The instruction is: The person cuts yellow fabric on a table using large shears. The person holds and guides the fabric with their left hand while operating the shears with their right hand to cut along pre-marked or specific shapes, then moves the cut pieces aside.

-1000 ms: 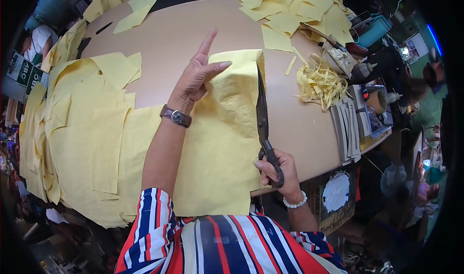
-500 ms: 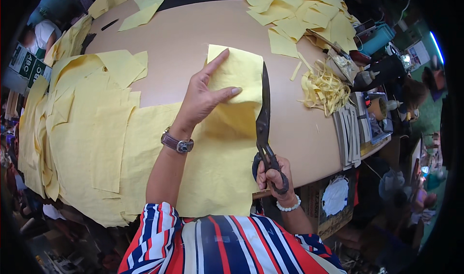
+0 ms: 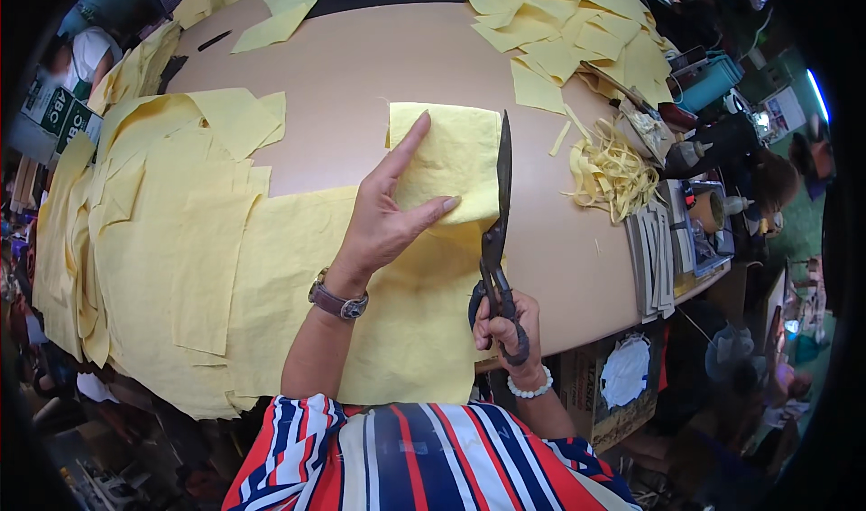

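Observation:
My left hand holds a folded piece of yellow cloth, with the index finger and thumb spread over its top; the other fingers are hidden. Large dark scissors are in my right hand, its fingers wrapped through the handles. One long blade runs along the cloth's right edge, its tip at the far corner. Whether a second blade lies under the cloth I cannot see. Below the folded piece, a wider yellow sheet spreads toward my body.
Layered yellow cloth covers the table's left side. Cut pieces are heaped at the far right, above a tangle of thin yellow strips. Grey flat templates and a tool tray sit by the right edge. A pen lies far left.
My left hand and the folded cloth have come slightly nearer to me. The scissors' handles are a little closer together, and the blade tip now reaches the cloth's far edge.

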### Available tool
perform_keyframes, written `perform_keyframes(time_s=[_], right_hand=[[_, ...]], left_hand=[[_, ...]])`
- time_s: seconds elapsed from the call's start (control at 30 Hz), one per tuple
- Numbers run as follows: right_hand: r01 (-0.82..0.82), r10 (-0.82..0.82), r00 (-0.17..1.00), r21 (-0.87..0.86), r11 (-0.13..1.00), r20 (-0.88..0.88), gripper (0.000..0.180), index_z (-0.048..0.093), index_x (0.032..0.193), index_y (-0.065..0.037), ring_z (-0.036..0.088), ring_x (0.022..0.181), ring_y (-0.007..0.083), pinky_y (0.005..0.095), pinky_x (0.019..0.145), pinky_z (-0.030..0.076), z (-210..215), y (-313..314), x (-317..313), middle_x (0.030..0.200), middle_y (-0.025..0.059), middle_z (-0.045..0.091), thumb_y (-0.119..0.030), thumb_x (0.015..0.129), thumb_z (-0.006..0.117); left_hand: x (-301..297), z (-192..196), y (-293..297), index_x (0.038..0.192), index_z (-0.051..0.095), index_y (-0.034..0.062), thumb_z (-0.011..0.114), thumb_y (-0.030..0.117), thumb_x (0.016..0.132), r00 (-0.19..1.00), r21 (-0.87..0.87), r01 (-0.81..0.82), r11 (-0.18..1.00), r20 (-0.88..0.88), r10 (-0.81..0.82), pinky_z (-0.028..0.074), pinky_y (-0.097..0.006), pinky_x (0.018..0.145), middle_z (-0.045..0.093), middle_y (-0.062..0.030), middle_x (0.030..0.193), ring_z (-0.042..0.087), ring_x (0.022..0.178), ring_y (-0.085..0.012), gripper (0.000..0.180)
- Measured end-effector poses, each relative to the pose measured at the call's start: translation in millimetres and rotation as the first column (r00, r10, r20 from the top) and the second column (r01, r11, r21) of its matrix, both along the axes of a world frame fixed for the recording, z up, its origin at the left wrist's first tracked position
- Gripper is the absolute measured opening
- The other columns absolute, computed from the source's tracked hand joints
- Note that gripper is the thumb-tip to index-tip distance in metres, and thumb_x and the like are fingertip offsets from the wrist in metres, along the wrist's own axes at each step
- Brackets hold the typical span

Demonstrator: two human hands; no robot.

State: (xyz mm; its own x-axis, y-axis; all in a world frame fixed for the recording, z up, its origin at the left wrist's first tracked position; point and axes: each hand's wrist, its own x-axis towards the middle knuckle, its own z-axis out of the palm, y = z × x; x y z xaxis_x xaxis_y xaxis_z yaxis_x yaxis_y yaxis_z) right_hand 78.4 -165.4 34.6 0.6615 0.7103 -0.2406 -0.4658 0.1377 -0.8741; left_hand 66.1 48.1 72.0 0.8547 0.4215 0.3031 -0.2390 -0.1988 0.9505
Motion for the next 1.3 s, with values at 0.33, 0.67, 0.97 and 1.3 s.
perform_keyframes(time_s=[0.33,0.67,0.97,1.3], right_hand=[[0.015,-0.013,0.999,-0.034,0.999,0.032,0.026,0.052,0.076,-0.002,0.050,0.045,0.0055,0.0173,0.043,0.040,0.4,-3.0,-8.5,0.059,-0.0003,0.052,-0.015,0.072,0.074],[0.032,-0.029,0.999,-0.104,0.994,0.029,0.021,0.051,0.071,-0.003,0.045,0.040,0.0043,0.0178,0.038,0.035,0.0,-6.4,-14.7,0.052,-0.0017,0.050,-0.006,0.075,0.071],[0.040,-0.038,0.999,-0.186,0.982,0.015,0.019,0.051,0.069,-0.003,0.046,0.039,0.0039,0.0176,0.036,0.034,5.1,-7.8,-20.4,0.050,-0.0016,0.050,-0.005,0.076,0.068],[-0.025,0.024,0.999,-0.028,0.999,-0.026,0.032,0.051,0.078,0.000,0.053,0.051,0.0093,0.0196,0.047,0.042,-3.2,-12.4,-19.5,0.063,0.0026,0.052,-0.024,0.068,0.071]], left_hand=[[-2.3,-3.4,1.6,0.136,0.031,0.0028,0.072,0.003,0.068,1.000,0.010,0.010,1.000,0.027,-0.010,0.032,-0.031,0.103,0.040,-0.0120,0.135,0.040,0.122,-0.0174,0.079],[-5.2,-2.4,0.3,0.135,0.033,0.0031,0.071,0.003,0.069,1.000,-0.029,0.023,0.999,0.013,-0.023,0.030,-0.031,0.104,0.039,-0.0118,0.136,0.038,0.124,-0.0181,0.077],[-3.1,-3.1,8.3,0.131,0.039,0.0016,0.066,0.000,0.074,0.999,-0.312,0.027,0.950,-0.037,-0.040,0.042,-0.027,0.092,0.049,-0.0098,0.126,0.050,0.109,-0.0128,0.064],[-9.3,-5.6,3.9,0.135,0.033,0.0018,0.064,-0.004,0.073,1.000,0.010,0.005,1.000,0.010,-0.005,0.039,-0.027,0.096,0.042,-0.0104,0.133,0.047,0.114,-0.0143,0.069]])
